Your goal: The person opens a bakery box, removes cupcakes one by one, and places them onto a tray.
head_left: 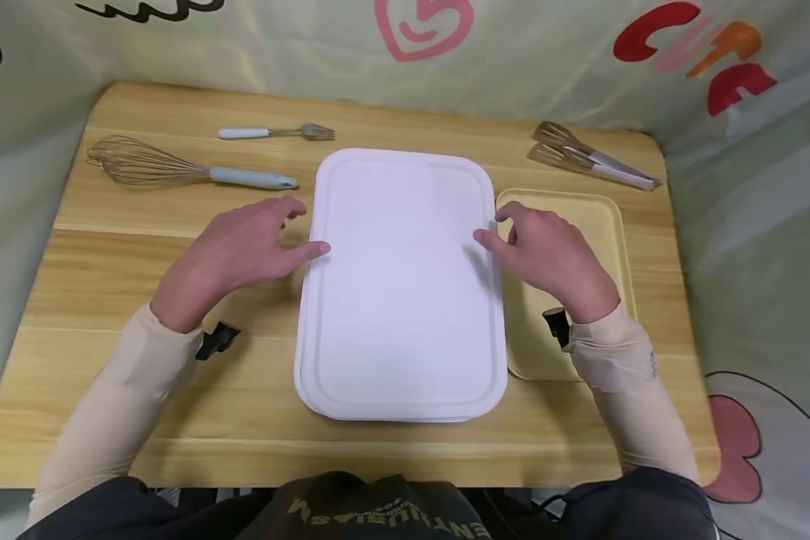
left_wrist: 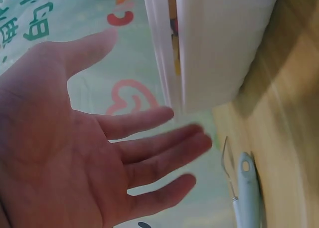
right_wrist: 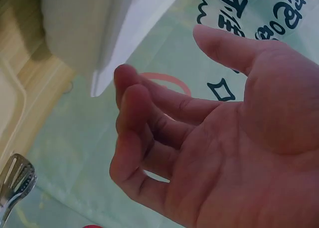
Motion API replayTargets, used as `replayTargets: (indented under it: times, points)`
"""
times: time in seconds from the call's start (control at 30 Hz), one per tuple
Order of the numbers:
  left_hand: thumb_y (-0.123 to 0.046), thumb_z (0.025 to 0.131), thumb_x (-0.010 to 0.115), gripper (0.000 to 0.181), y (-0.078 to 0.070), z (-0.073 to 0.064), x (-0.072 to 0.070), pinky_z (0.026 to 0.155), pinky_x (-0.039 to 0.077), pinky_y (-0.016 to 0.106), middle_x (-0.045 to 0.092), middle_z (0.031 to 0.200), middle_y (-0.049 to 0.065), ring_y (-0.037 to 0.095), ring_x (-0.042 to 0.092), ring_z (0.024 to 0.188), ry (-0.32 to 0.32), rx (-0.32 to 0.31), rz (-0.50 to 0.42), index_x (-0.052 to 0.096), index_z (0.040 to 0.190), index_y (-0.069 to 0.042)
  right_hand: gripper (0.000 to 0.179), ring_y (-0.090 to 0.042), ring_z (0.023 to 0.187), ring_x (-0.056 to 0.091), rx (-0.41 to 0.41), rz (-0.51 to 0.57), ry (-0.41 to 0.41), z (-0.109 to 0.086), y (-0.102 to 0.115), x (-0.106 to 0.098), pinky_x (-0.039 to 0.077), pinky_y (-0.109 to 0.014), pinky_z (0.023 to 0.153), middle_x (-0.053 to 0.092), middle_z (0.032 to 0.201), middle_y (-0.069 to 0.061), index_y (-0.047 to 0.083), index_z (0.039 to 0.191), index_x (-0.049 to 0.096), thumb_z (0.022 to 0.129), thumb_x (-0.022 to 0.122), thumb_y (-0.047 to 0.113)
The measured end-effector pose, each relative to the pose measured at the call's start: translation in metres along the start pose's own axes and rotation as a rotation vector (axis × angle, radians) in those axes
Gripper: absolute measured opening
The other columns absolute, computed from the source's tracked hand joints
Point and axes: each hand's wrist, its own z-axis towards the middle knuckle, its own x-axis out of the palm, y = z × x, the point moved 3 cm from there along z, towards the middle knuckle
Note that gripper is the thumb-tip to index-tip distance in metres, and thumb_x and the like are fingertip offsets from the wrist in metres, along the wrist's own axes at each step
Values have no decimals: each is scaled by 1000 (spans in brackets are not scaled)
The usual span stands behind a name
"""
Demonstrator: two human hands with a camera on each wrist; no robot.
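A white rectangular box with a white lid (head_left: 403, 289) stands in the middle of the table. In the left wrist view, a narrow gap separates the lid from the box's wall (left_wrist: 224, 43), and something coloured shows inside. My left hand (head_left: 232, 251) hovers by the lid's left edge, fingers spread, thumb overlapping the rim in the head view. Over on the right side, my right hand (head_left: 547, 251) is at the lid's edge with its fingers loosely bent. Neither palm holds anything, as the left wrist and right wrist views show.
A yellow tray (head_left: 536, 352) lies right of the box, under my right forearm. Metal tongs (head_left: 594, 157) are at the back right. A whisk (head_left: 196, 171) and a fork (head_left: 277, 133) lie at the back left. Curtains surround the wooden table (head_left: 243, 442).
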Motion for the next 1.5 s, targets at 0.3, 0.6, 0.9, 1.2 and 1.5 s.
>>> replayTargets:
  times: [0.3, 0.6, 0.9, 1.2, 1.5]
  points:
    - [-68, 91, 53, 58, 0, -4, 12, 68, 46, 38, 65, 87, 2, 19, 59, 75, 8, -1, -37, 64, 100, -11, 52, -25, 67, 58, 20, -13, 23, -7, -16, 12, 45, -42, 64, 64, 79, -9, 5, 101, 63, 98, 52, 56]
    - [-67, 93, 52, 54, 2, -2, 25, 61, 43, 34, 61, 75, 1, 19, 55, 65, 16, -16, -58, 61, 86, -14, 43, -24, 61, 54, 4, -33, 27, -9, -24, 28, 43, -38, 56, 58, 66, -6, 6, 91, 63, 98, 56, 48]
    - [-52, 99, 51, 47, 0, -4, 33, 53, 37, 32, 53, 64, 1, 18, 47, 57, -15, 24, -102, 56, 73, -13, 42, -21, 60, 49, -6, -8, 76, -11, -27, 37, 39, -34, 54, 52, 65, -4, 9, 75, 58, 100, 54, 42]
    - [-41, 100, 51, 45, -3, -2, 37, 52, 34, 31, 46, 58, 2, 17, 42, 53, -24, 24, -118, 51, 66, -11, 43, -21, 58, 47, -9, 33, 80, -10, -31, 43, 37, -33, 54, 48, 64, -5, 9, 73, 54, 101, 52, 41]
    - [-33, 98, 53, 42, -4, -1, 38, 53, 35, 31, 45, 56, 2, 17, 41, 53, -51, 32, -181, 52, 64, -9, 44, -21, 58, 47, -22, 54, 52, -10, -32, 44, 38, -34, 54, 48, 63, -5, 9, 72, 53, 101, 50, 42]
